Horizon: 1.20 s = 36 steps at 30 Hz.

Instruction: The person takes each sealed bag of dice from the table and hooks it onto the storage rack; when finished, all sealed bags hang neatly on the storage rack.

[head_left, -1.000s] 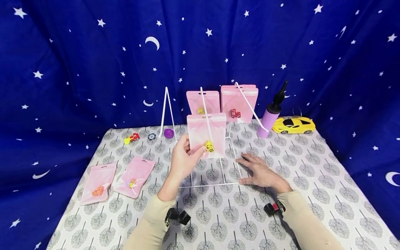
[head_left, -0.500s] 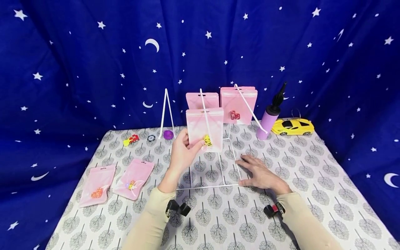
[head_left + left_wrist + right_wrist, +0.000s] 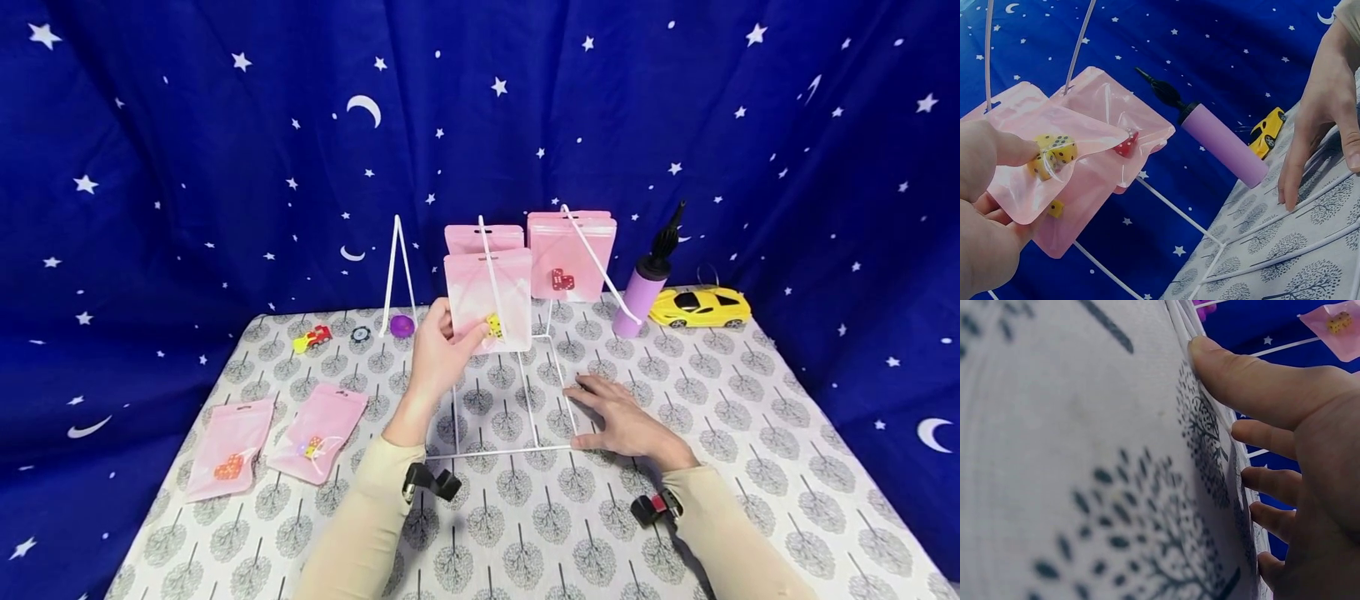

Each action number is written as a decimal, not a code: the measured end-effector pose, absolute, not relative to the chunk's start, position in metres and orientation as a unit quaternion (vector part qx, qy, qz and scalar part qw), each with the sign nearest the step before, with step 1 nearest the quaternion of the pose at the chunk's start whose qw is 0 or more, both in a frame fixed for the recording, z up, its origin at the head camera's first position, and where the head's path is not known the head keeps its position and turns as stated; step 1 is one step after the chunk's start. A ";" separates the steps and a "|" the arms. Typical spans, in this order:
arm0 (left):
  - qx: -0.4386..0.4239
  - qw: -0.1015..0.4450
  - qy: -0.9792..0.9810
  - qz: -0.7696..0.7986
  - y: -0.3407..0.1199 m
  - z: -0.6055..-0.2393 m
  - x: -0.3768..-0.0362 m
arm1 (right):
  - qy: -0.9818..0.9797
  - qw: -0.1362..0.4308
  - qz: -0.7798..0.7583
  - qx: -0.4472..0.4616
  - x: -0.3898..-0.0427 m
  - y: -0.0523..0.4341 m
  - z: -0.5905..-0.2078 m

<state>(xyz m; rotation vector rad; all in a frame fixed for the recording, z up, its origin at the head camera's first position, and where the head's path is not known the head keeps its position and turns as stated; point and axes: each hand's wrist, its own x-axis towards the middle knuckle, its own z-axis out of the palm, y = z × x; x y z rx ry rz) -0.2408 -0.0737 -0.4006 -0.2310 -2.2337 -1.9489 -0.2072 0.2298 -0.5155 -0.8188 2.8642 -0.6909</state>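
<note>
Up at the white wire display rack, the left hand pinches a pink plastic zip pouch holding yellow dice by its lower corner, thumb pressed just beside the dice, with the middle wire prong crossing the pouch's front. Behind the gripped pouch hang two more pink pouches on the rack. To the right of the grip, the right hand lies flat with straight fingers on the rack's base wires and the tree-print tablecloth, holding nothing.
</note>
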 end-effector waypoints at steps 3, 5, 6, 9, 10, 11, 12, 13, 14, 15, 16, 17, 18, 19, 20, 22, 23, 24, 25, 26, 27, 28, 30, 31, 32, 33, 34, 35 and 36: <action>-0.074 0.083 -0.748 -0.654 -0.074 -0.400 -0.245 | 0.935 0.043 -0.228 -0.267 -0.207 0.229 -0.516; -0.073 0.084 -0.748 -0.655 -0.075 -0.400 -0.248 | 0.935 0.044 -0.229 -0.265 -0.207 0.229 -0.516; -0.073 0.084 -0.748 -0.654 -0.075 -0.400 -0.249 | 0.935 0.044 -0.230 -0.265 -0.207 0.229 -0.516; -0.074 0.083 -0.746 -0.656 -0.075 -0.399 -0.253 | 0.936 0.045 -0.230 -0.263 -0.207 0.229 -0.516; -0.074 0.083 -0.746 -0.657 -0.075 -0.399 -0.253 | 0.936 0.046 -0.230 -0.263 -0.207 0.230 -0.516; -0.074 0.082 -0.745 -0.658 -0.075 -0.399 -0.254 | 0.936 0.046 -0.230 -0.263 -0.207 0.230 -0.516; -0.074 0.082 -0.744 -0.659 -0.075 -0.399 -0.255 | 0.936 0.046 -0.229 -0.264 -0.207 0.230 -0.517; -0.074 0.083 -0.743 -0.659 -0.075 -0.399 -0.256 | 0.936 0.045 -0.228 -0.264 -0.207 0.230 -0.517; -0.073 0.082 -0.744 -0.659 -0.075 -0.399 -0.257 | 0.936 0.044 -0.227 -0.265 -0.207 0.230 -0.517; -0.073 0.084 -0.745 -0.658 -0.075 -0.399 -0.258 | 0.936 0.043 -0.227 -0.265 -0.208 0.230 -0.518; -0.073 0.085 -0.745 -0.658 -0.075 -0.399 -0.260 | 0.936 0.043 -0.226 -0.266 -0.208 0.230 -0.518; -0.073 0.086 -0.746 -0.656 -0.075 -0.399 -0.261 | 0.936 0.042 -0.226 -0.266 -0.208 0.230 -0.518; -0.073 0.088 -0.748 -0.653 -0.075 -0.400 -0.262 | 0.936 0.042 -0.225 -0.266 -0.208 0.230 -0.518; -0.072 0.088 -0.750 -0.652 -0.075 -0.400 -0.263 | 0.937 0.041 -0.224 -0.266 -0.208 0.230 -0.518; -0.073 0.088 -0.751 -0.651 -0.075 -0.400 -0.264 | 0.937 0.041 -0.224 -0.266 -0.208 0.230 -0.518; -0.075 0.088 -0.749 -0.652 -0.076 -0.399 -0.265 | 0.936 0.042 -0.225 -0.266 -0.208 0.230 -0.517; -0.075 0.086 -0.748 -0.654 -0.076 -0.399 -0.266 | 0.937 0.042 -0.225 -0.266 -0.208 0.230 -0.517; -0.075 0.086 -0.747 -0.656 -0.076 -0.399 -0.267 | 0.936 0.043 -0.225 -0.266 -0.208 0.230 -0.517; -0.076 0.084 -0.744 -0.659 -0.076 -0.399 -0.268 | 0.936 0.043 -0.226 -0.266 -0.208 0.230 -0.516; -0.076 0.084 -0.741 -0.662 -0.076 -0.399 -0.269 | 0.936 0.044 -0.226 -0.266 -0.208 0.230 -0.516; -0.076 0.083 -0.739 -0.664 -0.076 -0.399 -0.270 | 0.936 0.044 -0.226 -0.267 -0.208 0.230 -0.516; -0.076 0.082 -0.738 -0.666 -0.076 -0.399 -0.271 | 0.936 0.045 -0.226 -0.267 -0.208 0.230 -0.516; -0.076 0.082 -0.737 -0.667 -0.076 -0.400 -0.271 | 0.936 0.045 -0.226 -0.266 -0.208 0.230 -0.516; -0.077 0.082 -0.736 -0.667 -0.076 -0.400 -0.272 | 0.936 0.045 -0.226 -0.266 -0.208 0.230 -0.516; -0.076 0.082 -0.737 -0.667 -0.076 -0.400 -0.272 | 0.936 0.045 -0.227 -0.265 -0.208 0.230 -0.515; -0.076 0.082 -0.737 -0.666 -0.076 -0.400 -0.272 | 0.936 0.045 -0.227 -0.265 -0.208 0.230 -0.515; -0.075 0.082 -0.739 -0.664 -0.076 -0.401 -0.273 | 0.936 0.045 -0.227 -0.265 -0.208 0.230 -0.515; -0.075 0.083 -0.741 -0.662 -0.076 -0.401 -0.273 | 0.936 0.046 -0.228 -0.264 -0.208 0.230 -0.515; -0.075 0.084 -0.743 -0.659 -0.075 -0.402 -0.273 | 0.936 0.046 -0.228 -0.264 -0.208 0.230 -0.515</action>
